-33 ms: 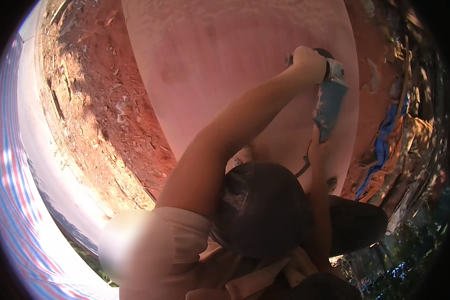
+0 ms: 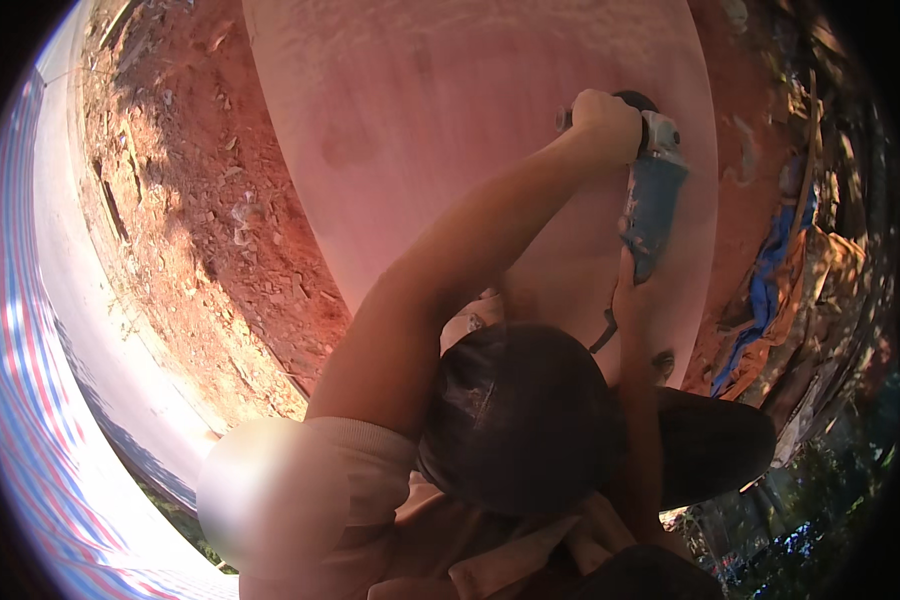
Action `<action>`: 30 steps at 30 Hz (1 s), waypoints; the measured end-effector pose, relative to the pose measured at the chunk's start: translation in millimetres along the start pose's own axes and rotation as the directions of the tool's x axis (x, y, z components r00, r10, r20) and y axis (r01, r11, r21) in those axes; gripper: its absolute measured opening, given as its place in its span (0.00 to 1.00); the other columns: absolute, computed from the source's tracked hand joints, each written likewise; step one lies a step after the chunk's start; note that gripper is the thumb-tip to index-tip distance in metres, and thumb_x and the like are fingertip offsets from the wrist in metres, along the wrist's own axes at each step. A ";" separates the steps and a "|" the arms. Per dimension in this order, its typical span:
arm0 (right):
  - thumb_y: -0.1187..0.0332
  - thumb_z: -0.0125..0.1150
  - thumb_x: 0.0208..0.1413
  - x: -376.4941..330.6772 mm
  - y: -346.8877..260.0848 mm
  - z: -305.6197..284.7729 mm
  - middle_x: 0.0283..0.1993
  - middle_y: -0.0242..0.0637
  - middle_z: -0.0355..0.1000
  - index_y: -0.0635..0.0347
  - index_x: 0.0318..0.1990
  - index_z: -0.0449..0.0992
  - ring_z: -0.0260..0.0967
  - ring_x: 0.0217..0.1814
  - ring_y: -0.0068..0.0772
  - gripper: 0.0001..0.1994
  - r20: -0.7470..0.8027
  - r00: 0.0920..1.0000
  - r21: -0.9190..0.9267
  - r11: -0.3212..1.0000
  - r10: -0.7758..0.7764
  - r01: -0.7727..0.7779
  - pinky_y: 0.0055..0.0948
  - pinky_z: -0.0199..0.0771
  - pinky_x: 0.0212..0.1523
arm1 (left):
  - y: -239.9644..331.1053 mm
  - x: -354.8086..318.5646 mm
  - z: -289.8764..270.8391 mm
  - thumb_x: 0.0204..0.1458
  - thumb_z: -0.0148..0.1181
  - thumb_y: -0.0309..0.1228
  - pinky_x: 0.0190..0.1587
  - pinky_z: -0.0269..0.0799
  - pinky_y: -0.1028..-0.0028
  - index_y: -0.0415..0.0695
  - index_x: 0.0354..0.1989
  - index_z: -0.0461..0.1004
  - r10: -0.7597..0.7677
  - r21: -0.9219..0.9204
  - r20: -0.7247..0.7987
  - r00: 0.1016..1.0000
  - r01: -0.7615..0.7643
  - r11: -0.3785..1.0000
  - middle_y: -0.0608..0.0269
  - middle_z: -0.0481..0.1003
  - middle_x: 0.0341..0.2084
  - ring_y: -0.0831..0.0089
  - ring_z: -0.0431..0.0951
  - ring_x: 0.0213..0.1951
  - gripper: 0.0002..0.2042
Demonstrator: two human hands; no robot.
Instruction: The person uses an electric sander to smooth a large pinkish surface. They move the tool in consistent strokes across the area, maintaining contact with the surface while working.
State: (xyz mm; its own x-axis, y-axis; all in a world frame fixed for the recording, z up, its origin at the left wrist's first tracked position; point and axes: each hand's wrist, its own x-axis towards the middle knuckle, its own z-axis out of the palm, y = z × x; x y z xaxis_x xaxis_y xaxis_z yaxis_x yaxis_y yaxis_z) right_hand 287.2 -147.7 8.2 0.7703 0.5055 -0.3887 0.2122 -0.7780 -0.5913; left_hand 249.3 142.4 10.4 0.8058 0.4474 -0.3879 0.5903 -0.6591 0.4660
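An angle grinder [image 2: 656,205] with a teal body and a grey metal head lies over the right part of a large, dusty, pinkish slab [image 2: 410,140]. My left hand [image 2: 606,125] is closed around its side handle beside the head. The handle's round end sticks out to the left of my fingers. Lower down, my right hand [image 2: 634,298] grips the rear end of the teal body, its fingers partly hidden. A dark disc [image 2: 635,100] shows beyond the head, close to or on the slab; contact cannot be made out. Near my right hand hangs a dark cord [image 2: 607,330].
Reddish earth with chips and debris [image 2: 240,220] borders the slab on the left. Blue sheeting [image 2: 765,290] and wood scraps [image 2: 820,330] lie to the right. A striped tarp [image 2: 20,390] curves along the far left. A dark rounded shape [image 2: 520,420] blocks the lower middle.
Both hands and the grinder have shifted slightly to the left across the slab, and the head sits a little higher in the picture. The grip of both hands stays the same.
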 end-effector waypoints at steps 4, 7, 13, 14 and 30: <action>0.53 0.67 0.68 -21.2 -42.5 41.6 0.39 0.53 0.81 0.67 0.54 0.77 0.82 0.41 0.57 0.23 0.134 0.958 -0.039 0.965 -0.254 0.261 0.47 0.77 0.41 | -82.8 -72.8 -16.3 0.57 0.62 0.39 0.45 0.83 0.60 0.49 0.41 0.89 -0.292 -0.080 0.043 0.955 0.295 0.952 0.55 0.88 0.41 0.56 0.89 0.45 0.12; 0.52 0.67 0.68 -48.0 -79.7 91.7 0.37 0.54 0.81 0.65 0.52 0.77 0.82 0.39 0.58 0.22 0.281 0.887 0.030 0.927 -0.367 0.374 0.46 0.78 0.38 | -155.0 -150.1 -23.3 0.59 0.63 0.48 0.50 0.81 0.54 0.48 0.44 0.88 -0.562 -0.110 0.053 0.825 0.565 0.818 0.52 0.87 0.44 0.49 0.86 0.50 0.18; 0.52 0.68 0.66 -79.6 -115.2 122.0 0.33 0.48 0.80 0.59 0.43 0.77 0.81 0.34 0.52 0.18 0.551 0.779 -0.114 0.898 -0.299 0.425 0.45 0.78 0.34 | -201.5 -232.6 -12.1 0.60 0.61 0.52 0.51 0.79 0.52 0.49 0.47 0.87 -0.702 -0.129 0.036 0.711 0.700 0.703 0.47 0.86 0.43 0.46 0.85 0.50 0.21; 0.52 0.69 0.66 -77.0 -111.9 114.7 0.33 0.48 0.80 0.59 0.44 0.78 0.80 0.33 0.53 0.18 0.503 0.789 -0.115 0.878 -0.353 0.465 0.45 0.78 0.34 | -194.7 -230.9 -10.5 0.60 0.61 0.52 0.51 0.80 0.52 0.48 0.46 0.87 -0.723 -0.110 0.039 0.690 0.722 0.683 0.47 0.86 0.43 0.45 0.85 0.50 0.21; 0.51 0.67 0.67 29.6 -21.7 10.2 0.37 0.58 0.80 0.66 0.47 0.78 0.80 0.39 0.66 0.22 -0.035 0.981 0.020 0.982 -0.189 0.190 0.54 0.78 0.39 | -5.2 32.0 -37.3 0.56 0.60 0.38 0.46 0.82 0.59 0.47 0.45 0.87 -0.266 0.131 0.135 0.954 0.249 0.960 0.55 0.87 0.43 0.53 0.88 0.47 0.14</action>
State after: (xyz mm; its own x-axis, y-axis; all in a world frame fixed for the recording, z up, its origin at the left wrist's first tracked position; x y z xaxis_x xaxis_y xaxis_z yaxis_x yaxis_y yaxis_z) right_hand 299.3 -112.1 2.3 0.7367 0.6302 -0.2452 0.3426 -0.6605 -0.6681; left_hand 273.8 182.7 25.3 0.6057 0.5210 -0.6014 0.7610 -0.6001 0.2466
